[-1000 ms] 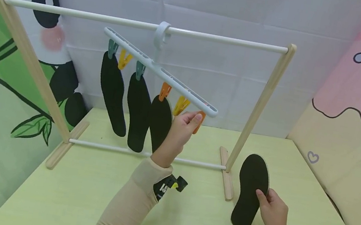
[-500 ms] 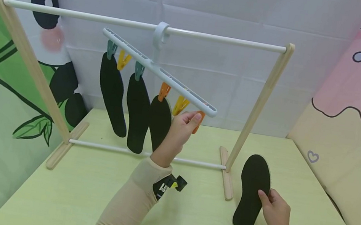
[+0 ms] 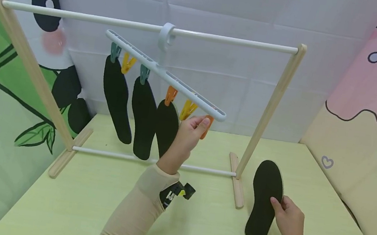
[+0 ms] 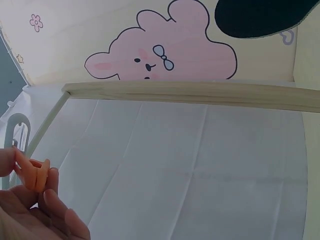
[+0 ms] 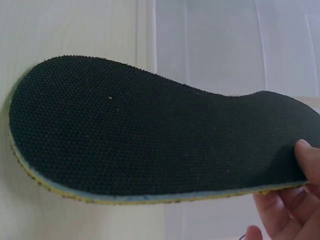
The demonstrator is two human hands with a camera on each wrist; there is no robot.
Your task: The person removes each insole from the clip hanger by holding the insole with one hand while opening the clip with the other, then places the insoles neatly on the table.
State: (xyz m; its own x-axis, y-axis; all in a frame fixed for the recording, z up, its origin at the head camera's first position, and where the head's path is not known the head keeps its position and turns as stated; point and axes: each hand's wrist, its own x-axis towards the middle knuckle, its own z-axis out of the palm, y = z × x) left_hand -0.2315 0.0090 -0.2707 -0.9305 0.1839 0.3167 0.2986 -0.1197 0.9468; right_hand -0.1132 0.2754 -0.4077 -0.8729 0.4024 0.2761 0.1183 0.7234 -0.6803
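My left hand pinches an orange clothespin at the near right end of a pale blue clip hanger. My right hand grips a black insole by its side edge, thumb on its face, and holds it upright at the right. The right wrist view shows this insole's textured black face and a thin blue and yellow edge. From other clips on the hanger hang a left black insole, a middle one and a third insole, partly hidden behind my left hand.
The hanger hooks over the top white bar of a wooden rack, sloping down to the right. A yellow clothespin and another yellow clip hold nothing. The rack's feet stand on the pale table.
The insole in my right hand has shifted slightly to the right. My left hand keeps its pinch on the orange clothespin, almost still.
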